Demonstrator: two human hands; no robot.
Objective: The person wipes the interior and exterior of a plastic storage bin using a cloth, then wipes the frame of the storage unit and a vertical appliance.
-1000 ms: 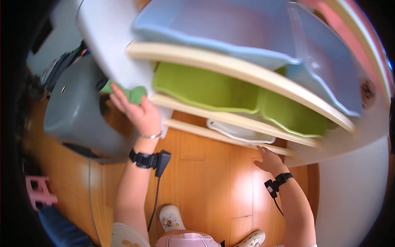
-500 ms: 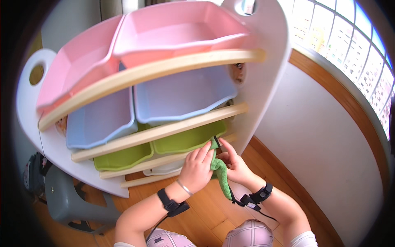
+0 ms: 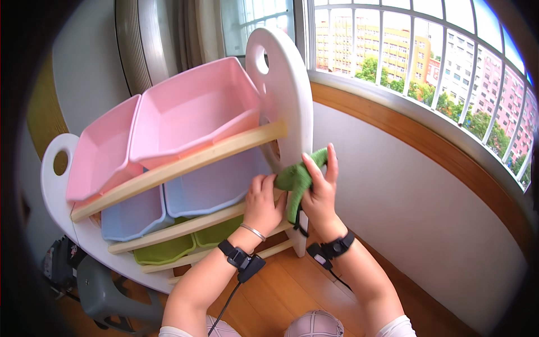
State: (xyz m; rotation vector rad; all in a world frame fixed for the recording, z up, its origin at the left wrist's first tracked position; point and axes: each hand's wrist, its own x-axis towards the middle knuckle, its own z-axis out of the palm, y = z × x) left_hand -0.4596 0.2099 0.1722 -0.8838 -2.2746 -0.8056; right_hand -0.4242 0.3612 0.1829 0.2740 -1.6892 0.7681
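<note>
A green cloth (image 3: 299,178) with a dark loop hanging from its lower end is bunched between my two hands, in front of the right side panel of the shelf rack. My left hand (image 3: 261,203) has its fingers curled at the cloth's left end. My right hand (image 3: 322,196) is closed on the cloth's right side, with the thumb and a raised finger around it. Part of the cloth hangs down between the hands. Just beyond them stands the white side panel (image 3: 297,112) with its oval hole.
The rack holds pink bins (image 3: 193,109) on top, blue bins (image 3: 210,188) below and green bins (image 3: 165,251) lower, behind wooden rails (image 3: 185,168). A grey stool (image 3: 104,289) stands at lower left. To the right, a white wall (image 3: 404,196) carries a wooden ledge (image 3: 387,121) under a barred window.
Both hands have lifted with the green cloth, from in front of the lower bins to beside the side panel. The view has shifted right, showing more of the window.
</note>
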